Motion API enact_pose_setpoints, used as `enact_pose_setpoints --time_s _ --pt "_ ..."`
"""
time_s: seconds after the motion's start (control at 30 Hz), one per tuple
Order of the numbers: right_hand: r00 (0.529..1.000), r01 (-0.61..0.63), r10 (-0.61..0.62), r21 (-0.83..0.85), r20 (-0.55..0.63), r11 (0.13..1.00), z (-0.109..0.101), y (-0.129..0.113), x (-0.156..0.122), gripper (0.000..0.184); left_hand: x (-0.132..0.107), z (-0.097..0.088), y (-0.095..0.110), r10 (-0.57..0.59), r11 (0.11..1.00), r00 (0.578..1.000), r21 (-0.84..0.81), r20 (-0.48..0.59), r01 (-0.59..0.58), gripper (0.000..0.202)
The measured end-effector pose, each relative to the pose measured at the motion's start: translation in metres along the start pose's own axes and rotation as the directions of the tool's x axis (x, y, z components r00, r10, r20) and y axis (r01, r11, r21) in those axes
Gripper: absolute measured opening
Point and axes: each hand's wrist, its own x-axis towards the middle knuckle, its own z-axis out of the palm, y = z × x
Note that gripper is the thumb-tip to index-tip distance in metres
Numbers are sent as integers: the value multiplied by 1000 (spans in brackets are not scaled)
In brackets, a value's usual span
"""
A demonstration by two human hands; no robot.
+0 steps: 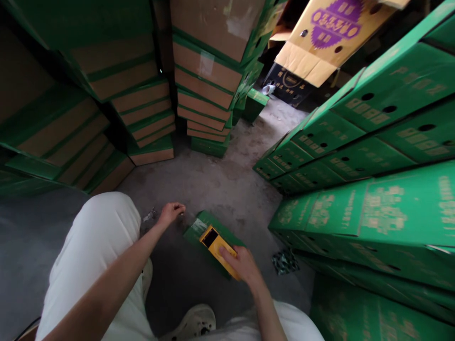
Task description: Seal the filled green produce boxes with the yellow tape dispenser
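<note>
My right hand (pixel 242 265) is closed on a yellow box-shaped tool (pixel 216 246) with a dark opening at its far end. The tool rests over a small flat green carton (pixel 202 228) lying on the concrete floor. My left hand (pixel 170 211) reaches forward to the left of the carton, fingers curled in a loose fist close to the floor; whether it holds anything is hidden. My knees in white trousers (pixel 95 251) frame the bottom of the view, with a white shoe (pixel 194 322) between them.
Stacks of green and brown cartons (pixel 142 109) rise on the left and at the back. Green printed cartons (pixel 373 208) are piled high on the right. A yellow carton with purple print (pixel 327 33) hangs above. Crumpled scraps (pixel 285 261) lie on the floor (pixel 220 180).
</note>
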Motion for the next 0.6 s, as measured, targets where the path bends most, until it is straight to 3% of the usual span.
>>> enact_pose_setpoints --time_s 0.27,0.33,0.43,0.5,0.6 --pt "999 -27 28 -32 31 999 -2 -11 1 63 -16 64 -21 -82 995 997 -59 5 82 39" --pt "999 -36 37 -43 30 998 -2 -11 1 63 -19 69 -21 -64 998 998 -28 -24 64 43" --pt "999 -47 49 -51 25 998 -2 -14 -1 62 -20 63 -18 -63 984 995 160 -79 75 57" --pt "998 -54 56 -51 23 997 -3 -16 -2 61 -23 59 -14 -87 959 992 263 -93 108 51" --pt "997 -71 73 -59 37 996 -4 -21 -1 61 -32 60 -4 -101 953 991 277 -93 123 47"
